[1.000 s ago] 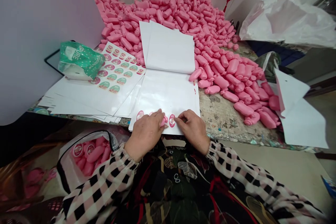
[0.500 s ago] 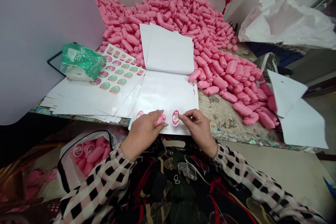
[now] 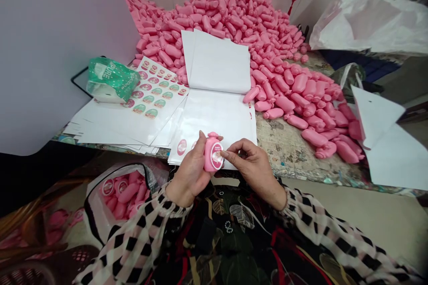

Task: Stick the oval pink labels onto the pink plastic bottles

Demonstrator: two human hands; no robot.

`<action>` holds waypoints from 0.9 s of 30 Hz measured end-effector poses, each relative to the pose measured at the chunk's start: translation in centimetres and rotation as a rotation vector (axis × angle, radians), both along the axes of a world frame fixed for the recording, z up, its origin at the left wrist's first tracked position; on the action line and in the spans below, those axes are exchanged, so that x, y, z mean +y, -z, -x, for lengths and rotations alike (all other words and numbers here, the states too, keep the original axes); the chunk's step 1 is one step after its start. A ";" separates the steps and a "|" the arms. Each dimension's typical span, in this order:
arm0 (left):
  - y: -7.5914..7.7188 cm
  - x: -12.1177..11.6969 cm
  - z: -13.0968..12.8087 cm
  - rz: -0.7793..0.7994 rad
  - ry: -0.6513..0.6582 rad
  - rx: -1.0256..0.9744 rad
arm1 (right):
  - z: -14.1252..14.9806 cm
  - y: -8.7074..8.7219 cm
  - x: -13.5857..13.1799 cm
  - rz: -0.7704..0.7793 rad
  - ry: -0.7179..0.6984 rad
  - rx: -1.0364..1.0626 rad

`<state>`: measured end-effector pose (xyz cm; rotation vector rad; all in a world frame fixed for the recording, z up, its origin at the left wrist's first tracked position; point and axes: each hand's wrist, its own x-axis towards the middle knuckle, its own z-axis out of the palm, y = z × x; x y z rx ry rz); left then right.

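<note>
My LH (image 3: 192,164) had the pink bottle (image 3: 207,156), thumb on one side, fingers curled round behind, knobbed end pointing away from me. Btl was just above the near edge of the white sheet stack (image 3: 217,113), approx mid-width. Oval sticker (image 3: 216,156) (magenta rim, pale middle) lay over btl's front; couldn't tell if fully stuck down.

My RH (image 3: 254,167): thumb + index narrow, thumb tip on sticker's R edge. Couldn't tell if edge was pinched or just pressed. RH was over the stack's near R corner, other fingers bent in.

On the stack, near L corner: another oval label (image 3: 182,147); one more partly hidden behind LH. Far end of stack: white flap sheets (image 3: 220,67), folded back. Small red print along stack's R edge.

L of stack: printed label sheets (image 3: 152,98), rows of magenta ovals + green labels, fanned out, w/ green dotted pack (image 3: 113,80) lying on their far L part. Behind stack: big pile of pink bottles (image 3: 230,13), spilling fwd along its R side. Bare worn tabletop (image 3: 277,136) showed R of stack, betw it and the pile's near end.

Well R of stack: loose white sheets (image 3: 394,147), bent, hanging past table edge. Far R, beyond pile: white plastic bag (image 3: 368,18), crumpled. Below stack, to L: open clear bag (image 3: 100,216) w/ more pink btls, at least two labelled.
</note>
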<state>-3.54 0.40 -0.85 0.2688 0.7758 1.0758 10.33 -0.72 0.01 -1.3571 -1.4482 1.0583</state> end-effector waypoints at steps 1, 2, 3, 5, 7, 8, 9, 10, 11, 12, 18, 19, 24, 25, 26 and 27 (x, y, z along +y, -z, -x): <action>0.0 0.0 -0.1 0.002 0.016 0.010 | -0.1 0.1 0.0 0.001 -0.001 -0.003; 0.0 -0.1 -0.2 0.002 0.028 0.018 | -0.1 0.1 0.0 0.002 -0.004 -0.003; 0.1 -0.1 -0.2 -0.003 0.035 0.024 | -0.2 0.2 0.0 0.004 -0.010 -0.001; 0.2 -0.2 -0.3 -0.021 0.039 0.030 | -0.2 0.2 0.1 0.005 -0.019 0.015; 0.3 -0.2 -0.3 -0.037 0.041 0.031 | -0.2 0.3 0.1 0.007 -0.019 0.029; 0.4 -0.2 -0.3 -0.039 0.043 0.033 | -0.1 0.4 0.1 0.011 -0.015 0.032; 0.5 -0.1 -0.3 -0.039 0.047 0.034 | -0.1 0.5 0.2 0.015 -0.010 0.032; 0.5 -0.1 -0.3 -0.042 0.051 0.033 | -0.1 0.5 0.2 0.019 -0.007 0.029; 0.6 -0.1 -0.3 -0.049 0.053 0.029 | -0.1 0.6 0.2 0.022 -0.006 0.024; 0.7 -0.1 -0.3 -0.057 0.056 0.023 | -0.1 0.6 0.2 0.024 -0.007 0.020; 0.6 0.0 -0.5 -0.062 0.062 0.066 | -0.2 0.7 0.1 0.071 -0.033 0.075; 0.5 0.0 -0.5 -0.062 0.084 0.092 | -0.2 0.8 0.1 0.094 -0.050 0.112; -0.1 -0.3 0.5 -0.125 0.341 0.199 | -0.3 1.0 -0.2 0.066 -0.057 0.047; -0.1 -0.4 0.8 -0.156 0.382 0.214 | -0.5 0.9 -0.2 0.018 -0.044 -0.029; -0.1 -0.5 1.1 -0.186 0.417 0.224 | -0.7 0.9 -0.1 -0.035 -0.042 -0.106; 0.0 -0.5 1.4 -0.209 0.444 0.229 | -0.9 0.8 0.0 -0.085 -0.056 -0.175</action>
